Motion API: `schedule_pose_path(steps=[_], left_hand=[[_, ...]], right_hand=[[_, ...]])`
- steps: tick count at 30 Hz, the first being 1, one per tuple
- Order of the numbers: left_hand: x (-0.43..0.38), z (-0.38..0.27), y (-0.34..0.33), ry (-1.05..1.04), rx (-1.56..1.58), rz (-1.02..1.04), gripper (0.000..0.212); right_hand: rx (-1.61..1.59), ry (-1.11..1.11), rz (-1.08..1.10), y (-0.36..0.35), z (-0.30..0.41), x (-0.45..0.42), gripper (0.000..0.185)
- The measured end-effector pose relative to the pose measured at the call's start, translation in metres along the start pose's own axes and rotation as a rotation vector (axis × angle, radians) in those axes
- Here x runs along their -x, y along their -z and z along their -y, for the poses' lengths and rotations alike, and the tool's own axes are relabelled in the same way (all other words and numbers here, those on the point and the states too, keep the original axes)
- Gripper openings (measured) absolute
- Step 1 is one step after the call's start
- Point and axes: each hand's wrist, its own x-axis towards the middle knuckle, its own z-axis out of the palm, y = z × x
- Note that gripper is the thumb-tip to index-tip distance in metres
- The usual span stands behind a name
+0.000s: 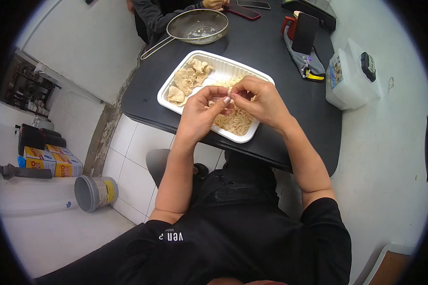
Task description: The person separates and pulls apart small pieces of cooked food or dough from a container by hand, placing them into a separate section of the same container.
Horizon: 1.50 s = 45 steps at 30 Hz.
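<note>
Over a white rectangular tray [217, 57], my left hand [205, 108] and my right hand [258, 101] meet at the fingertips. Between them they pinch a small pale piece of food, which looks like cooked meat and is mostly hidden by the fingers. Larger pale chunks [185, 80], likely cooked chicken, lie at the tray's left end. Fine pale shreds [235, 123] are heaped in its right part, partly under my hands.
A metal strainer [199, 30] stands behind the tray on the dark table [146, 92]. Another person's hand [214, 4] is near a red-edged phone [243, 11]. At right are a dark upright phone [305, 34], a grey cloth [296, 53] and a plastic container [346, 80] by the wall.
</note>
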Motion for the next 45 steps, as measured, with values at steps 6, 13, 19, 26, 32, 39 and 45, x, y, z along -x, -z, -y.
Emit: schedule_pose_path(steps=[6, 13, 19, 26, 32, 39, 45], left_hand=[[0.0, 0.003, 0.004, -0.003, -0.202, -0.081, 0.017], [0.002, 0.002, 0.0, 0.004, -0.115, -0.011, 0.018], [-0.002, 0.006, 0.001, -0.012, -0.112, -0.08, 0.018], [-0.003, 0.007, -0.005, -0.039, -0.175, -0.085, 0.019], [-0.005, 0.005, -0.004, -0.039, -0.146, -0.104, 0.02], [-0.002, 0.001, -0.004, -0.031, -0.168, -0.143, 0.018], [-0.002, 0.0, -0.005, -0.042, -0.255, -0.12, 0.017]], right_hand=[[-0.044, -0.007, -0.007, -0.005, 0.003, 0.001, 0.014], [0.065, -0.044, -0.181, 0.001, -0.012, -0.004, 0.013], [-0.022, 0.028, -0.046, 0.0, 0.002, 0.0, 0.013], [0.03, 0.034, -0.077, -0.002, 0.007, 0.001, 0.012], [0.035, -0.05, -0.174, 0.005, -0.011, -0.003, 0.013], [0.048, 0.04, -0.079, -0.003, 0.005, 0.0, 0.012], [0.053, 0.084, -0.111, -0.003, 0.004, 0.0, 0.012]])
